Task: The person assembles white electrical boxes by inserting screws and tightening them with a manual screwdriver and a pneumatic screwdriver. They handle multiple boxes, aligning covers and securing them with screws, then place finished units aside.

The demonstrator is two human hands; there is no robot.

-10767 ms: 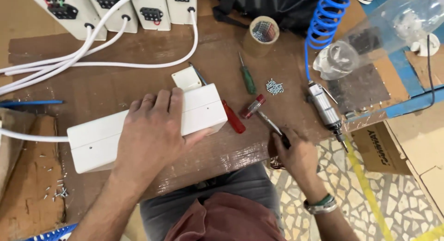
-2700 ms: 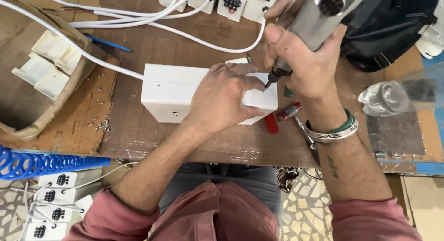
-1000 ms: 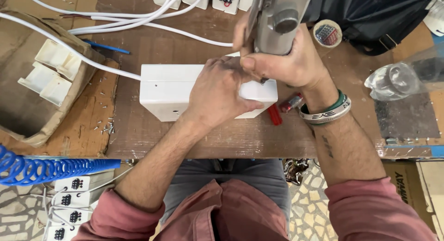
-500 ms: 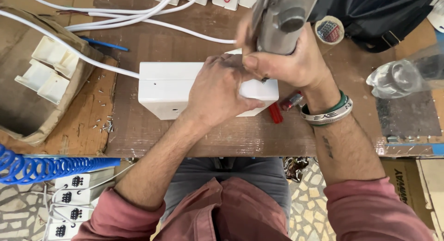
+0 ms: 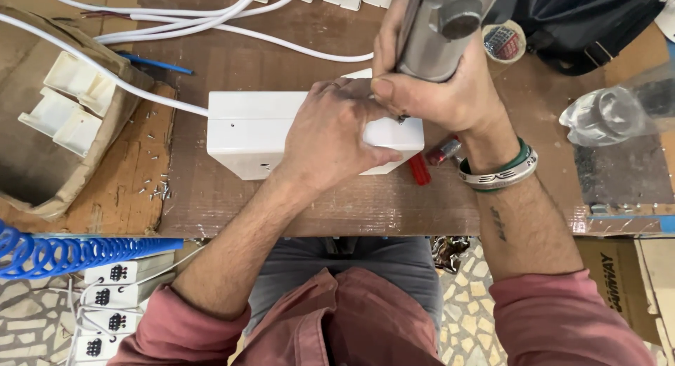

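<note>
A white plastic box with a white cable lies on the brown workbench. My left hand presses flat on its right half, fingers spread over the top. My right hand grips a grey powered screwdriver held upright, its tip down on the box's far right corner beside my left fingers. A bracelet and green band sit on my right wrist.
A red-handled screwdriver lies just right of the box. A cardboard bin of white parts stands left, loose screws near it. A blue coiled hose, a tape roll, a clear bottle and more white boxes surround the bench.
Over the last second both hands stay put on the box with the driver upright. Earlier my right hand was down at the bench edge without the driver.
</note>
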